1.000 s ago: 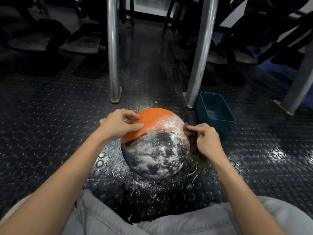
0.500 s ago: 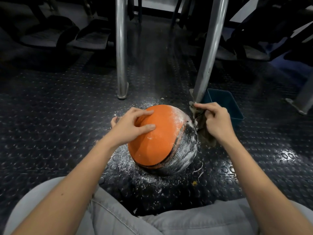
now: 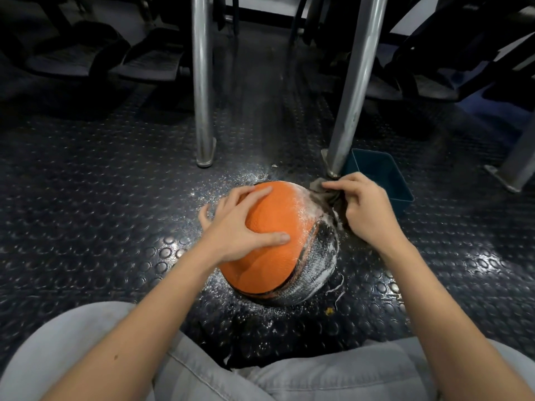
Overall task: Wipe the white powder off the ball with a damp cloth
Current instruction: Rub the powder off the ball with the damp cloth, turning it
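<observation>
An orange and black ball [image 3: 275, 250] sits on the studded black floor between my knees. Its orange panel faces me; its black right side is streaked with white powder. My left hand [image 3: 240, 227] lies spread over the upper left of the ball, fingers and thumb pressing on the orange panel. My right hand [image 3: 364, 209] grips a dark grey cloth [image 3: 325, 192] against the ball's upper right side, at the edge of the powder. Most of the cloth is hidden under that hand.
White powder [image 3: 237, 180] is scattered on the floor around the ball. A dark teal tub [image 3: 379, 175] stands just behind my right hand, beside a metal leg [image 3: 350, 91]. Another metal leg [image 3: 202, 82] stands behind the ball. Seats fill the dark background.
The ball has turned: its powdered black side went from facing me to the right, and the orange panel now faces me. My right hand with the cloth rose to the ball's upper right.
</observation>
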